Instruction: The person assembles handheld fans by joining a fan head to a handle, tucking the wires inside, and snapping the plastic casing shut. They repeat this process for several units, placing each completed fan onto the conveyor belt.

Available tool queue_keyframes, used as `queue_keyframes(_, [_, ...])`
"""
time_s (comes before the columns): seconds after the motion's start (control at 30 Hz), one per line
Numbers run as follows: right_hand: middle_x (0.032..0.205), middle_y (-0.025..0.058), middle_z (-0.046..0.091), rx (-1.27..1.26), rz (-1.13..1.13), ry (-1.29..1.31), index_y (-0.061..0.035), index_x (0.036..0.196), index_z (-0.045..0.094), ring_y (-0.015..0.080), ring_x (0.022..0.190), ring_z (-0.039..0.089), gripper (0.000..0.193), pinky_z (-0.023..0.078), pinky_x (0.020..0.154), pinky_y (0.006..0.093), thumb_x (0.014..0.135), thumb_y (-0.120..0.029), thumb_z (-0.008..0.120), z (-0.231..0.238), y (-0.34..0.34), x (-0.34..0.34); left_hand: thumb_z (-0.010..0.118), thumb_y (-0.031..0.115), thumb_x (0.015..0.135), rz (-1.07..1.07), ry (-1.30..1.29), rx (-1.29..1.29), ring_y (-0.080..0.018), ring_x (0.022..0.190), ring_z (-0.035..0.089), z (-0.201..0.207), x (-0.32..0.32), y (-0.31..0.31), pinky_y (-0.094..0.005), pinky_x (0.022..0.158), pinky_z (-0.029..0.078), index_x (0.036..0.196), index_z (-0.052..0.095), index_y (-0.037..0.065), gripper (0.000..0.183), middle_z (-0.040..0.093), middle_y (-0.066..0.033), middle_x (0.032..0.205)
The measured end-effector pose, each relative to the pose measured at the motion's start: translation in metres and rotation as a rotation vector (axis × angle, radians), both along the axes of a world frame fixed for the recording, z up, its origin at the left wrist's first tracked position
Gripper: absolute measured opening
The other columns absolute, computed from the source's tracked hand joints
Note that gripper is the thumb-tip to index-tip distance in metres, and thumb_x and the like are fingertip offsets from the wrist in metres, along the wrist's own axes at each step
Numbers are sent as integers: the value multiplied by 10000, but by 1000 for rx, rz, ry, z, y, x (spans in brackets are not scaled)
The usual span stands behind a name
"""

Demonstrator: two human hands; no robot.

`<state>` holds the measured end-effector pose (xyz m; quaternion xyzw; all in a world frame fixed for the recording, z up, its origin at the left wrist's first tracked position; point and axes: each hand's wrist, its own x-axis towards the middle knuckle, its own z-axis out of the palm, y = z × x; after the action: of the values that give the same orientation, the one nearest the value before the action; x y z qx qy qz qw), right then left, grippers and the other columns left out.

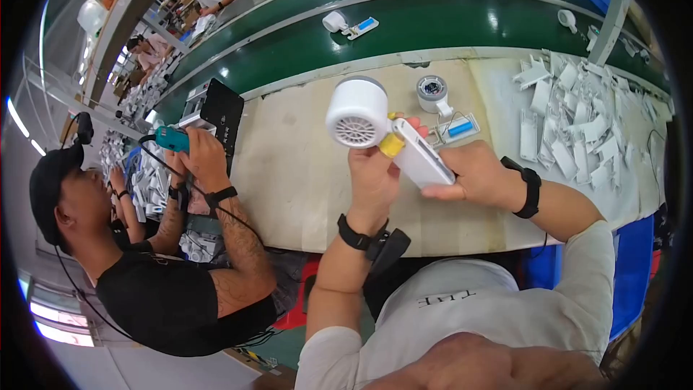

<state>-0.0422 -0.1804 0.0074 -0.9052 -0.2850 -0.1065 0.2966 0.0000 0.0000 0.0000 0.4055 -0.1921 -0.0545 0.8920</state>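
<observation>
Just above the pale worktable (303, 173), we hold a white handheld fan (369, 114) between our two hands, its round head up to the left and its handle (421, 157) slanting down to the right. Our left hand (372, 173) is below the head, fingers curled around the neck where head and handle meet; yellow wrapping (392, 146) shows on its fingers. Our right hand (473, 173) is closed about the lower end of the handle, thumb along the near side, while its other fingers are mostly hidden from us. The slotted grille (359, 131) faces us.

Beyond our hands, a second fan (432, 90) lies opened on the worktable, a blue battery (459, 128) in its handle. To our right, white casing parts (570, 130) are heaped loosely. On the green conveyor (462, 18) farther off lies another opened fan (334, 22). At our left, a co-worker (173, 296) in a black cap (50, 180) grips a teal tool (172, 139) beside a black box (220, 112).
</observation>
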Motion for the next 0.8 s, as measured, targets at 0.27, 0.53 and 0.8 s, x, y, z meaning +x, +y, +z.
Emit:
queue_keyframes(0.27, [671,140,562,126,38,257,-9,801,551,289,590,551,405,431,533,337,752,-388,683,46,31,49,594,112,861,87,93,-237,-277,1050,567,19,36,22,-409,875,483,1152,503,19,319,564,-148,1135])
queue_keyframes(0.53, [730,104,631,-303,518,572,-51,866,614,270,651,592,288,451,577,329,786,-327,647,76,19,151,612,63,821,287,-1,336,-292,912,629,15,75,75,-363,824,487,1158,491,-15,366,621,-170,1014])
queue_keyframes(0.8, [1201,156,541,-453,-94,-23,-46,1194,525,324,1134,491,423,409,946,400,780,-135,524,-23,15,396,597,114,744,739,278,1870,-398,864,568,-29,99,144,-428,719,461,1026,494,11,316,615,-206,915])
